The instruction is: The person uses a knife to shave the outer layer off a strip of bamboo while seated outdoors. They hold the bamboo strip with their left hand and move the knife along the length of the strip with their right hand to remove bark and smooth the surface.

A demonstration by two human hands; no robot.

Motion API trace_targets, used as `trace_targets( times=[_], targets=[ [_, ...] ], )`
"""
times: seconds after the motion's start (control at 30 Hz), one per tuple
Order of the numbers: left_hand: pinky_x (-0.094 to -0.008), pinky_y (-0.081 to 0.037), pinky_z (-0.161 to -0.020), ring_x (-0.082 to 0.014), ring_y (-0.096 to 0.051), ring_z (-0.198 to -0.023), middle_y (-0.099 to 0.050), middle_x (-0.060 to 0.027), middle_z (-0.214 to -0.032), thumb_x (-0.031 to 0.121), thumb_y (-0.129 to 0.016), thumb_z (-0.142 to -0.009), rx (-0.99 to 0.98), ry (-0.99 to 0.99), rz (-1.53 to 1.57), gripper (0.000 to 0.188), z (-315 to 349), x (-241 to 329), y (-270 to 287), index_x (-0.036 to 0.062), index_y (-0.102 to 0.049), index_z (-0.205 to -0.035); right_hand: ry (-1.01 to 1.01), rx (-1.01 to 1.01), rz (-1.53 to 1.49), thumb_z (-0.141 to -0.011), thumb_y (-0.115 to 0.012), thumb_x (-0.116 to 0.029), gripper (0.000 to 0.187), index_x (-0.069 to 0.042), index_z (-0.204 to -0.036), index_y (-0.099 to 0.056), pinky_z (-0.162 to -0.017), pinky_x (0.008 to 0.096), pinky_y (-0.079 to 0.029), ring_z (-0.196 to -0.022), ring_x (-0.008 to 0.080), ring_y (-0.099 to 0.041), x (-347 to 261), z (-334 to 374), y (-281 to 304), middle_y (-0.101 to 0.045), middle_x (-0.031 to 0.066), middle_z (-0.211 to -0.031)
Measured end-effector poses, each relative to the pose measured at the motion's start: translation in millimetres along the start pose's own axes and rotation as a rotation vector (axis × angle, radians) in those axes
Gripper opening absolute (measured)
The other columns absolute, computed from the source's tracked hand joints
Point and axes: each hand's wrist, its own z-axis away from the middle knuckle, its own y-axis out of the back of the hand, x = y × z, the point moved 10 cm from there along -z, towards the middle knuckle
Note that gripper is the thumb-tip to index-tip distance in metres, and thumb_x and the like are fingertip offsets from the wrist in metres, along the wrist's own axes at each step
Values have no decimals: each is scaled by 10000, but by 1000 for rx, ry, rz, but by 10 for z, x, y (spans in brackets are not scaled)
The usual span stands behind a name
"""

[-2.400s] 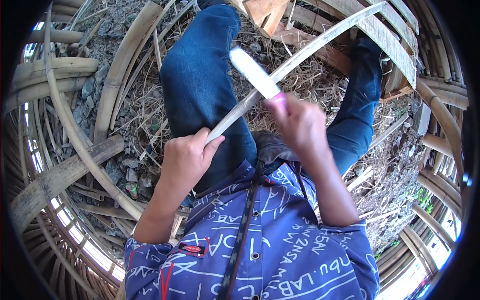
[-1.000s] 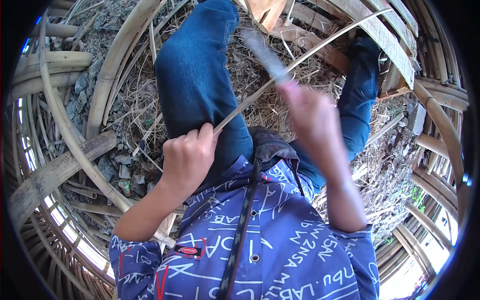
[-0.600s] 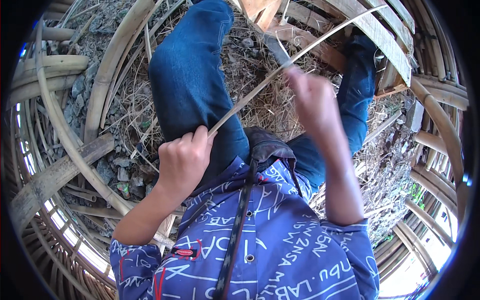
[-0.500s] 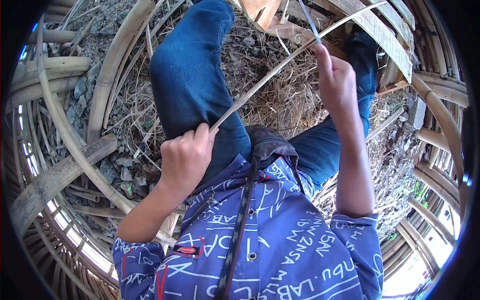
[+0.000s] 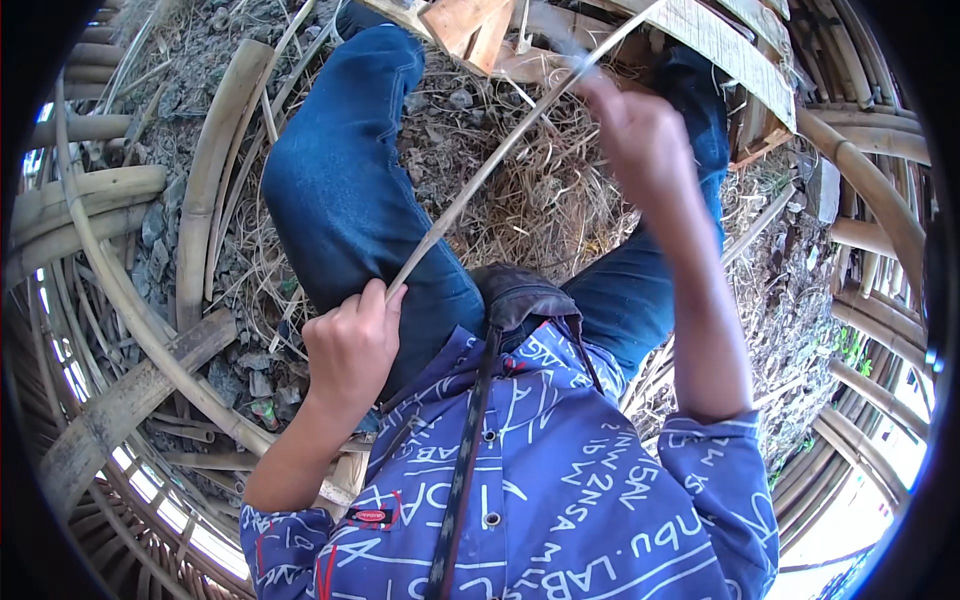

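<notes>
A long, thin bamboo strip (image 5: 488,168) slants from my lap up toward the far right. My left hand (image 5: 350,345) is closed round its near end, beside my left thigh. My right hand (image 5: 648,140), smeared by motion, is closed on a knife, its handle hidden in the fist. The knife's thin bluish blade (image 5: 572,52) is blurred and lies at the strip's far part; whether it touches the strip I cannot tell.
Wooden slats (image 5: 735,60) form a frame beyond my right foot. A wood block (image 5: 465,25) stands at the far middle. Bamboo poles (image 5: 215,170) surround me on both sides. Dry shavings (image 5: 560,200) and grey stones (image 5: 228,380) cover the ground between and beside my legs.
My right hand and the knife have moved left along the strip's far part. My left hand sits slightly lower and further left in view, with the strip still in it.
</notes>
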Motion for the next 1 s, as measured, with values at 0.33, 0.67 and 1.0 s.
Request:
trace_targets(
  times=[0.33,0.67,1.0],
  targets=[
    [-367,-440,-396,-267,-586,-441,-556,-90,-531,209,-654,-895,-20,5,-12,218,4,16,-9,68,-565,-755,10,-35,150,-949,-427,-578,618,-51,-754,-686,-641,490,-527,-675,410,-647,-36,-152,240,-633,218,-687],
    [-382,-435,-405,-286,-583,-445,-559,-104,-522,217,-667,-886,-48,-2,89,235,-43,-52,-37,55,-574,-743,48,69,54,-945,-479,-539,597,-22,-714,-669,-622,459,-505,-626,365,-644,83,-224,249,-615,201,-633],
    [-390,-429,-404,-314,-577,-427,-536,-140,-486,217,-729,-835,-127,-9,294,306,-120,-191,-90,44,-557,-651,46,-20,-10,-940,-510,-507,590,11,-701,-662,-611,469,-503,-615,391,-638,205,-205,43,-613,229,-632]
  ],
)
